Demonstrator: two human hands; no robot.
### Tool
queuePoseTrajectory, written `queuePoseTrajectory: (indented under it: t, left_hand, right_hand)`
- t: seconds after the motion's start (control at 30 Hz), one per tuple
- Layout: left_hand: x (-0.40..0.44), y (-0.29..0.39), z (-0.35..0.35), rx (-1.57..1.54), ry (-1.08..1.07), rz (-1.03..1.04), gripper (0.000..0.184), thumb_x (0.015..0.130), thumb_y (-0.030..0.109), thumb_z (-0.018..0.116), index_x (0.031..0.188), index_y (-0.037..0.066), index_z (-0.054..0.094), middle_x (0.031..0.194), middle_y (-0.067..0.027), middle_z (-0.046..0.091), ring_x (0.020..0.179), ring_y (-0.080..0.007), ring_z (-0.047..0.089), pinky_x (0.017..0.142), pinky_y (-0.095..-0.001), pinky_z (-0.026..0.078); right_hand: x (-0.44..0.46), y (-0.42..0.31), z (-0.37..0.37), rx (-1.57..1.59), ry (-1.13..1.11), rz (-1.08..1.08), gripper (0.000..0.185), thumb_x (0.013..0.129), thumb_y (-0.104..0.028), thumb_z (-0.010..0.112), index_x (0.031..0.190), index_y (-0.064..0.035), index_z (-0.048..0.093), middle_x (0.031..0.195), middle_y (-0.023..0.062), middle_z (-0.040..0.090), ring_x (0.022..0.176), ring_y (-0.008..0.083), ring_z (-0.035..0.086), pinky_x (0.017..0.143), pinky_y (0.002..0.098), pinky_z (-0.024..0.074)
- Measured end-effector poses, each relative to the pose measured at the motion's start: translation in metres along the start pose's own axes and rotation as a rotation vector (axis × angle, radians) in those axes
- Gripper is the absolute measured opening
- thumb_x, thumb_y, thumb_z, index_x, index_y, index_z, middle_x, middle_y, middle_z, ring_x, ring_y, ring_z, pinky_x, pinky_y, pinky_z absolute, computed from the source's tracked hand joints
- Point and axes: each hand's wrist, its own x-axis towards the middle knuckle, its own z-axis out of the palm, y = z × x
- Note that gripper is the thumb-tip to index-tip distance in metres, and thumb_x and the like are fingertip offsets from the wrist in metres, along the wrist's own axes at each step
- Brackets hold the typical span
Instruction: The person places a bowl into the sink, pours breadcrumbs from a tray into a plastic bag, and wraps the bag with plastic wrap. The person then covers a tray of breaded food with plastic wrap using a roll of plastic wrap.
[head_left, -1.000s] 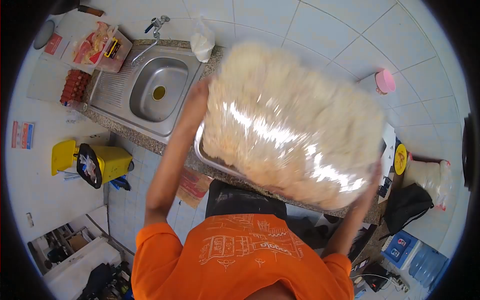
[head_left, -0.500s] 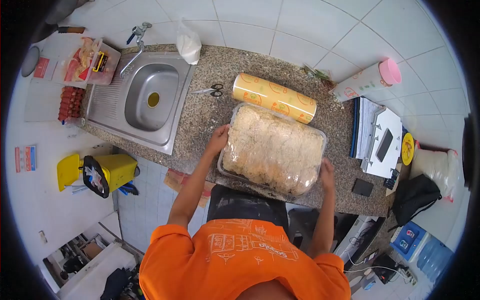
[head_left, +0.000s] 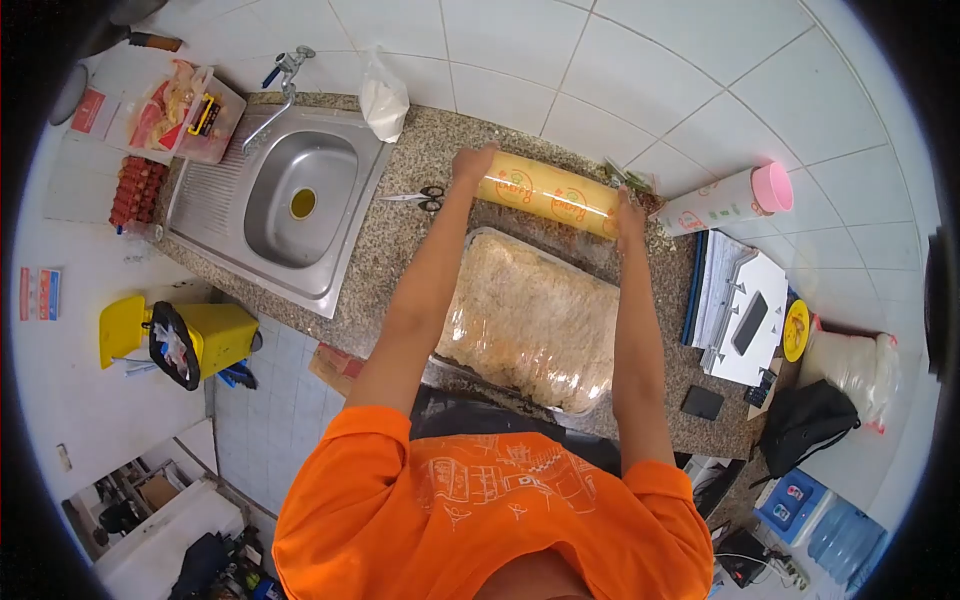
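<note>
A yellow roll of printed film [head_left: 550,196] lies along the back of the granite counter. My left hand [head_left: 474,163] is closed on its left end, and my right hand [head_left: 630,215] grips its right end. Just in front of the roll, between my forearms, sits a tray of pale crumbly food [head_left: 530,320] covered in shiny clear film; my right forearm hides part of its right side. Scissors with black handles [head_left: 418,198] lie to the left of the roll.
At the left are a steel sink [head_left: 300,205], a plastic box [head_left: 212,120] and a white bag [head_left: 383,100]. Toward the right stand a white roll with a pink cup [head_left: 772,188], a binder with a phone [head_left: 749,323] and a dark flat object [head_left: 702,402].
The wrapped tray came down from the air onto the counter. Both hands then let go of it and moved up to the yellow roll, taking hold of its ends.
</note>
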Motion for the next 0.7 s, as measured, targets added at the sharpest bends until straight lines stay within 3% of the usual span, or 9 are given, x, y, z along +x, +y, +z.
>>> queuePoseTrajectory:
  t: [0.07,0.13,0.27,0.33,0.4,0.47,0.57,0.7]
  left_hand:
    - [-0.002,0.009,-0.011,-0.05,-0.072,0.049,0.052,0.082,0.038,0.07,0.107,-0.007,0.065,0.099,-0.0204,0.069,0.093,-0.0308,0.067,0.08,-0.0389,0.05]
    - [-0.024,0.035,-0.034,-0.101,-0.13,0.1,0.049,0.082,0.036,0.071,0.106,-0.007,0.066,0.098,-0.0182,0.07,0.091,-0.0283,0.067,0.079,-0.0371,0.051]
    - [-0.145,0.093,-0.118,-0.299,-0.183,0.386,0.043,0.089,0.033,0.068,0.113,-0.003,0.064,0.1,-0.0088,0.069,0.087,-0.0123,0.063,0.074,-0.0273,0.049]
    - [-0.197,0.076,-0.153,-0.491,-0.177,0.516,0.044,0.092,0.034,0.065,0.117,-0.002,0.062,0.105,-0.0073,0.068,0.091,-0.01,0.062,0.077,-0.0249,0.047]
    - [-0.287,0.062,-0.193,-0.396,-0.026,0.575,0.042,0.095,0.034,0.061,0.117,-0.002,0.061,0.104,-0.0058,0.067,0.091,-0.0086,0.059,0.08,-0.0246,0.046]
    - [-0.346,0.008,-0.209,-0.443,0.131,0.501,0.042,0.098,0.034,0.056,0.116,-0.003,0.06,0.1,-0.0049,0.065,0.09,-0.0088,0.058,0.081,-0.0246,0.045]
    - [-0.414,-0.102,-0.226,-0.422,0.211,0.098,0.038,0.098,0.033,0.053,0.109,-0.001,0.067,0.102,-0.007,0.068,0.094,-0.0121,0.06,0.084,-0.0272,0.046]
    - [-0.433,-0.211,-0.207,-0.319,0.451,0.096,0.04,0.098,0.035,0.054,0.102,-0.002,0.07,0.099,-0.0087,0.07,0.089,-0.0145,0.063,0.081,-0.0302,0.048]
  right_hand:
    - [-0.053,-0.042,-0.017,0.269,-0.254,-0.029,0.054,0.092,-0.04,0.064,0.115,0.0085,0.06,0.107,0.0105,0.065,0.097,0.0192,0.061,0.084,0.032,0.0475]
    - [-0.078,-0.062,-0.025,0.306,-0.277,-0.127,0.053,0.095,-0.039,0.06,0.119,0.008,0.058,0.112,0.0106,0.063,0.101,0.0186,0.059,0.089,0.0326,0.0444]
    - [-0.184,-0.116,-0.072,0.436,-0.362,-0.347,0.047,0.097,-0.03,0.056,0.127,0.0059,0.054,0.121,0.0105,0.06,0.11,0.017,0.054,0.099,0.0312,0.0371]
    - [-0.244,-0.119,-0.105,0.389,-0.405,-0.51,0.045,0.094,-0.024,0.059,0.128,0.0044,0.053,0.124,0.0101,0.059,0.11,0.0168,0.054,0.098,0.031,0.0389]
    - [-0.326,-0.112,-0.14,0.191,-0.435,-0.488,0.046,0.091,-0.02,0.062,0.129,0.0037,0.053,0.125,0.011,0.059,0.115,0.0183,0.053,0.099,0.0327,0.0394]
    - [-0.388,-0.079,-0.162,0.248,-0.599,-0.485,0.051,0.088,-0.019,0.065,0.132,0.0031,0.051,0.127,0.0108,0.057,0.12,0.0195,0.051,0.1,0.0351,0.0397]
    - [-0.451,-0.004,-0.177,0.352,-0.854,-0.107,0.051,0.09,-0.018,0.064,0.134,0.0026,0.047,0.131,0.0102,0.054,0.122,0.0201,0.05,0.103,0.0356,0.0375]
    - [-0.464,0.101,-0.161,0.188,-1.03,0.248,0.046,0.095,-0.02,0.06,0.133,0.0025,0.048,0.132,0.0101,0.054,0.121,0.0189,0.05,0.104,0.0331,0.0365]
